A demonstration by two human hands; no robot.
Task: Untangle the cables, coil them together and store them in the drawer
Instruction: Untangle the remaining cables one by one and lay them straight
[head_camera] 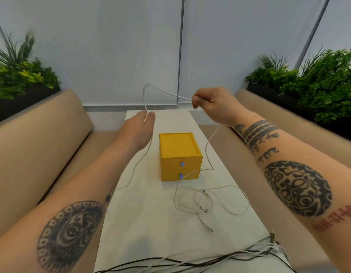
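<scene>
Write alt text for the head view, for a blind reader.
The left hand and right hand pinch a white cable, raised over a narrow white table. Below stands a closed yellow two-drawer box, with tangled white cables before it and dark cables nearest the camera.

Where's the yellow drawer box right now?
Head view: the yellow drawer box stands in the middle of the white table, with the loose white cables lying just nearer the person, slightly to the right.
</scene>
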